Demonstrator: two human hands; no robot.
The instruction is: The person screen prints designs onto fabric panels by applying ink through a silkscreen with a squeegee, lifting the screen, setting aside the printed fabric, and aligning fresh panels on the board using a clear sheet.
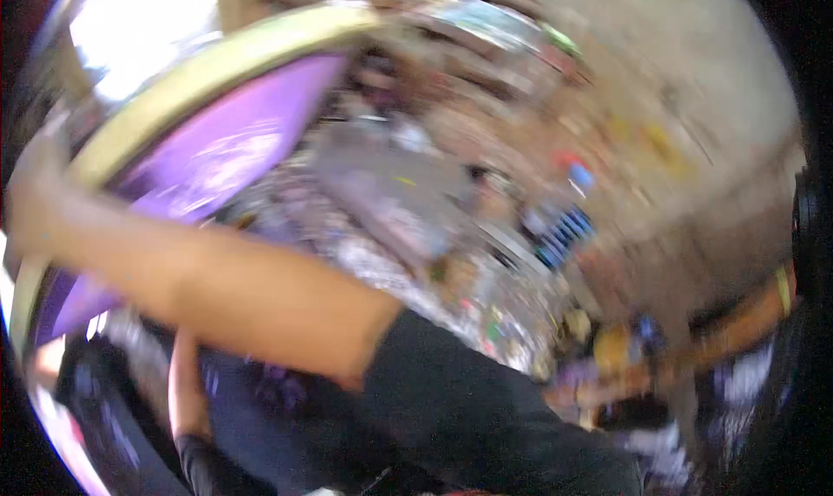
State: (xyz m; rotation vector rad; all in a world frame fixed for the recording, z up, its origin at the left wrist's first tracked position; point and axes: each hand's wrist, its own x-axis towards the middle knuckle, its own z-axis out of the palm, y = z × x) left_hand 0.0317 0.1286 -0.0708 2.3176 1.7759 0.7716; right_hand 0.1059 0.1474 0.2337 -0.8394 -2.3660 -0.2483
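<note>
My right arm, in a black sleeve, stretches across to the far left. At its end my right hand is at the pale yellow rim of a large panel with a shiny purple face. Motion smears its fingers, so their grip cannot be made out. The panel stands tilted, and my right forearm crosses in front of it. My left forearm rises from the lower left and passes behind the right one. The left hand is mostly hidden there, near the panel's lower edge.
A cluttered heap fills the middle, with a flat grey-brown slab, crumpled clear plastic and a blue striped item. Stacked brownish pieces lie at the back. A brown beam-like edge runs along the right. Bright light enters upper left.
</note>
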